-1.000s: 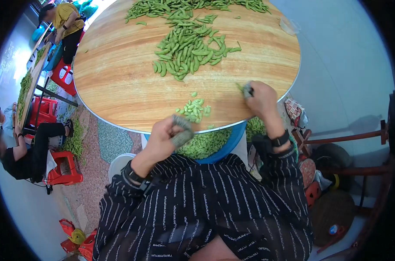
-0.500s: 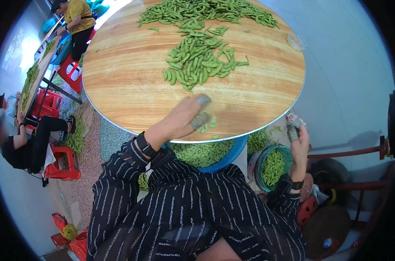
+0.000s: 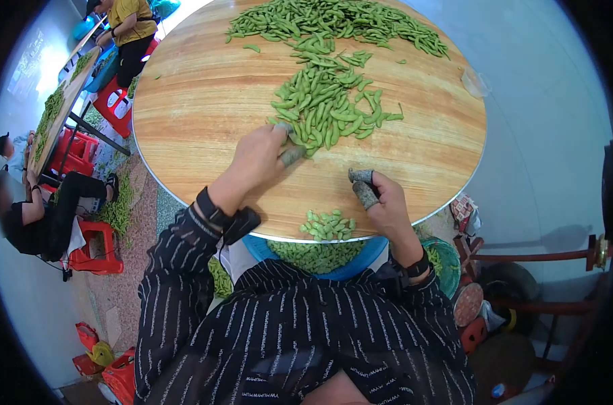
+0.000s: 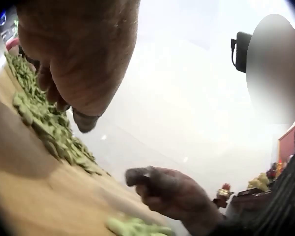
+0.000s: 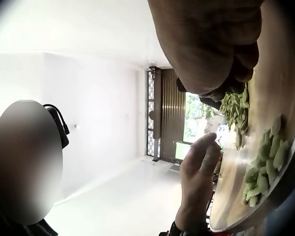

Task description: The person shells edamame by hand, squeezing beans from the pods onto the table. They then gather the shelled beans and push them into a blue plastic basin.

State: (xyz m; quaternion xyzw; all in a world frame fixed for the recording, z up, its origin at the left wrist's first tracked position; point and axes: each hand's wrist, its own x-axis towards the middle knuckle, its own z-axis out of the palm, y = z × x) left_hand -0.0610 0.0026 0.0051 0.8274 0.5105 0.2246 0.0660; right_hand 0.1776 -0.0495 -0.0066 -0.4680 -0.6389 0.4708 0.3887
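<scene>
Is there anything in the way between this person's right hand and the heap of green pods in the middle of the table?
Nothing visible: between the right hand and the pod heap there is only bare tabletop. The left hand is at the heap's left edge, off that path.

gap btwn r hand [image 3: 389, 204], pod pile [image 3: 328, 102]
</scene>
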